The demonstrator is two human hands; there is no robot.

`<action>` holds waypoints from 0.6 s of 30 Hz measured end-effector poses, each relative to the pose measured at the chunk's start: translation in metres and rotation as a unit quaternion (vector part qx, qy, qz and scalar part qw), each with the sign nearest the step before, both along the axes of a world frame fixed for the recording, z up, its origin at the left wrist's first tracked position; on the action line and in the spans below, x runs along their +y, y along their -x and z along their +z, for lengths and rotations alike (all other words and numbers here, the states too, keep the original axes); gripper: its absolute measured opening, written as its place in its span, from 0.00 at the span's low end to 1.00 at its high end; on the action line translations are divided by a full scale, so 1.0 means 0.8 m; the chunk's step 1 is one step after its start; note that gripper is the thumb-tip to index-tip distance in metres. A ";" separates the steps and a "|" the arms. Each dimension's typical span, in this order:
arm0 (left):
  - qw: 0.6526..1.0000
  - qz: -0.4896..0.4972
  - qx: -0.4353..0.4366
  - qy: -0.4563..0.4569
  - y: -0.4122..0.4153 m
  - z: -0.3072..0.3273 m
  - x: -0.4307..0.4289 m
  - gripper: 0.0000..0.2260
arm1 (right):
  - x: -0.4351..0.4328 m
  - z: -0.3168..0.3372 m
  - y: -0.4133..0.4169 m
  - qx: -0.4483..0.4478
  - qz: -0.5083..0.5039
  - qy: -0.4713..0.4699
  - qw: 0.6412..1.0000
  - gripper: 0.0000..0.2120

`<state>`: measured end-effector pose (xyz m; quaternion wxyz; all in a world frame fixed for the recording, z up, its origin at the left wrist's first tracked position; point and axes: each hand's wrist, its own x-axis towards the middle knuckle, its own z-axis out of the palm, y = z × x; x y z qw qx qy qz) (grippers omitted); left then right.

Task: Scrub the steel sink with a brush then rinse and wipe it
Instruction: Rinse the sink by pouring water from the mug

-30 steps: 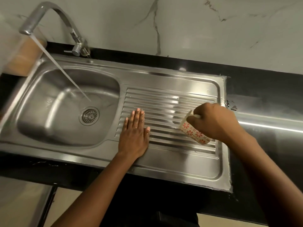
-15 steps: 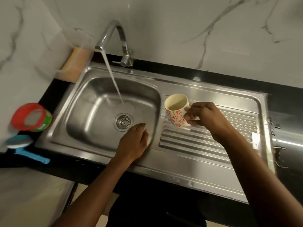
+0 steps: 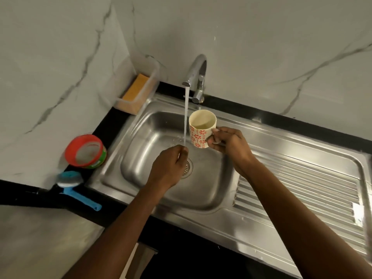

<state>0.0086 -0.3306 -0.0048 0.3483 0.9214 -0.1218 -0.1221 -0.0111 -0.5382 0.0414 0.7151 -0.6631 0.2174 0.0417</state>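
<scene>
The steel sink [image 3: 141, 156] has a basin on the left and a ribbed drainboard [image 3: 302, 190] on the right. Water runs from the tap [image 3: 196, 75] in a thin stream into the basin. My right hand [image 3: 229, 143] holds a cream mug with red flowers [image 3: 201, 127] by its handle, upright, just right of the stream. My left hand [image 3: 169, 168] hangs over the drain with its fingers curled loosely under the water, holding nothing. A blue-handled scrub brush [image 3: 70, 182] lies on the black counter left of the sink.
A red-lidded green tub [image 3: 86, 152] stands on the counter by the brush. A clear box with an orange sponge [image 3: 136, 91] sits in the back left corner. Marble walls close in behind and on the left.
My right hand carried the mug from the drainboard over to the basin beside the stream. My left hand left the drainboard and moved under the running water.
</scene>
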 end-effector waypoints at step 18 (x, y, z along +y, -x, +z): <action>0.998 0.019 -0.028 0.059 -0.042 0.025 0.044 0.19 | 0.066 0.008 -0.063 -0.063 -0.012 -0.022 0.998 0.18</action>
